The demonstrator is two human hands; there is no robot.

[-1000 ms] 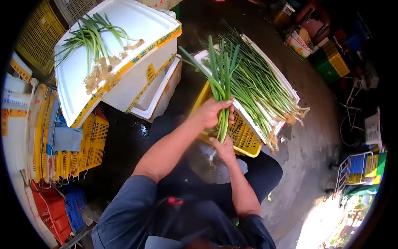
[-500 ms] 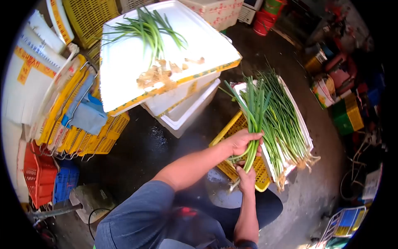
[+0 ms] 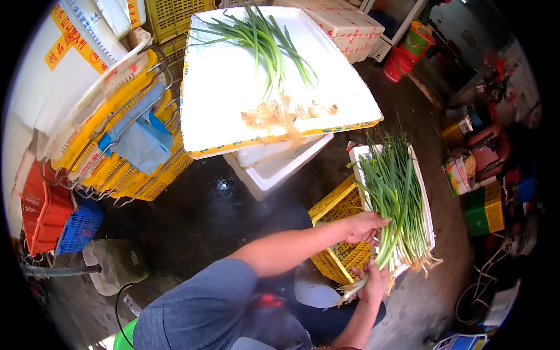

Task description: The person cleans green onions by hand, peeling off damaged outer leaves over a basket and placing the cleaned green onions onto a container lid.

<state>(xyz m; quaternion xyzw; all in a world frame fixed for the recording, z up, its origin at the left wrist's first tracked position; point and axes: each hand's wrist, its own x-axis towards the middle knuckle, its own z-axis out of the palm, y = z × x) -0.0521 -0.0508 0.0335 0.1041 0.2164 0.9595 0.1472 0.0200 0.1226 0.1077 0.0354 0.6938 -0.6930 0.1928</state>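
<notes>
A bunch of scallions [image 3: 384, 253] is held slanting over the white foam tray, leaves up and pale roots down. My left hand [image 3: 363, 226] has its fingers closed round the middle of the stalks. Lower down, my right hand [image 3: 372, 281] grips the stalks near the root end. More scallions [image 3: 412, 224] lie in the foam tray [image 3: 427, 201], their roots hanging over its near edge, and the held leaves overlap them. On the white foam lid [image 3: 219, 76] at upper left rests a separate pile of scallions [image 3: 269, 52] with brown roots.
A yellow crate [image 3: 328, 201] stands left of the foam tray, under my left forearm. Stacked foam boxes [image 3: 262, 175] support the lid. Yellow baskets [image 3: 149, 184] with a blue cloth [image 3: 143, 143] are at left, beside a red crate [image 3: 46, 213]. The floor is wet.
Both hands have moved right with the held bunch, from over the yellow crate to the foam tray. The bunch now leans further right. The whole view has shifted as well.
</notes>
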